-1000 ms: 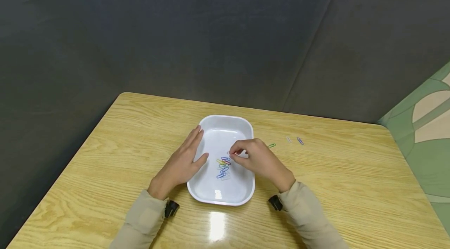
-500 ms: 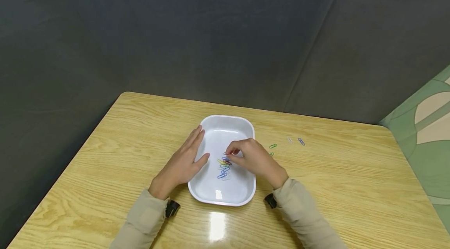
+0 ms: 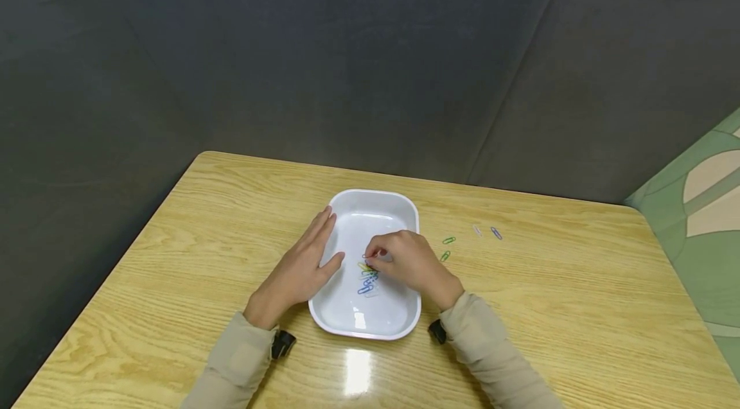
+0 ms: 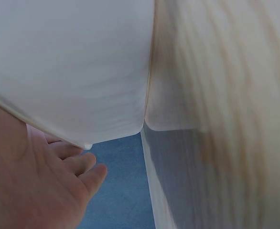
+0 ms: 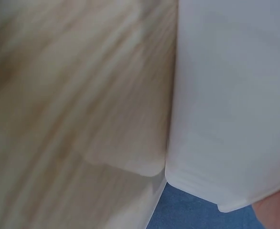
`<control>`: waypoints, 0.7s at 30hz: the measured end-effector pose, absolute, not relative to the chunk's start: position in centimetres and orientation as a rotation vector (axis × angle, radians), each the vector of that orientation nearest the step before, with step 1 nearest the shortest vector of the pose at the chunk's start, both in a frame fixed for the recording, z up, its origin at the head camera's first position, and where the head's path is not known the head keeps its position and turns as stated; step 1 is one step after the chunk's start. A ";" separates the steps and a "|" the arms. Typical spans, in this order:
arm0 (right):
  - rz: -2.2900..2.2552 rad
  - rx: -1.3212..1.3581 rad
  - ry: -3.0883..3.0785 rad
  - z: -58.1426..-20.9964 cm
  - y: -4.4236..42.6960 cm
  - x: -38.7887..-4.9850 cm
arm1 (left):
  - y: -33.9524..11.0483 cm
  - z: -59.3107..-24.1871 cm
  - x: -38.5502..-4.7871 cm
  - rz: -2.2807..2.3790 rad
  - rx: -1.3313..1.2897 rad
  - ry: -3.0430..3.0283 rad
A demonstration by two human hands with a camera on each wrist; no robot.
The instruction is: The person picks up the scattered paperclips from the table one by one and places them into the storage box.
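Observation:
A white tray (image 3: 374,205) with raised walls stands on the table and holds a small heap of coloured paper clips (image 3: 367,284), blue, yellow and pale ones among them. My left hand (image 3: 296,271) rests along the tray's left rim, fingers straight and thumb reaching over the inside. Over the heap, my right hand (image 3: 412,262) pinches a small reddish paper clip (image 3: 365,257) between thumb and forefinger; most of that clip is hidden. In the left wrist view, the left palm (image 4: 39,176) lies against the tray's outer wall (image 4: 82,71). Only a sliver of the right hand (image 5: 276,210) shows in the right wrist view.
Right of the tray, two green paper clips (image 3: 449,240) lie on the wooden table (image 3: 549,306). Farther right are a pale clip (image 3: 476,230) and a blue clip (image 3: 496,233). A dark partition (image 3: 347,75) rises behind the table's far edge.
My right hand has shifted left and slightly down over the heap, still pinching the reddish clip. Both green clips on the table are now uncovered. The left hand stays put.

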State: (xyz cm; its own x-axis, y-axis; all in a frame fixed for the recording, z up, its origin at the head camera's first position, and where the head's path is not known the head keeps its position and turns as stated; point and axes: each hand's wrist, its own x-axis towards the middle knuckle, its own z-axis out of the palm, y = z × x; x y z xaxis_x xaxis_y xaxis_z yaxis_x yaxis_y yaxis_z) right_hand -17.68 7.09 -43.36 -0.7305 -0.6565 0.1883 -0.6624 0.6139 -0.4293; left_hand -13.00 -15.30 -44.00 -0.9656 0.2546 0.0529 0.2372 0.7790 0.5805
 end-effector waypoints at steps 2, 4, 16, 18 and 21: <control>0.735 1.140 -2.808 -43.5 7.0 -17.7 | -15.3 -44.0 -13.0 0.957 0.407 2.940; 0.718 1.139 -2.801 -43.6 7.0 -17.7 | -15.3 -44.0 -13.0 0.958 0.412 2.944; 0.713 1.161 -2.826 -43.2 7.1 -17.5 | -15.2 -44.0 -13.0 0.955 0.409 2.947; 0.734 1.162 -2.828 -43.2 7.1 -17.5 | -15.2 -44.0 -13.0 0.954 0.407 2.948; 0.777 1.160 -2.836 -43.0 7.2 -17.4 | -15.2 -44.1 -13.0 0.948 0.403 2.944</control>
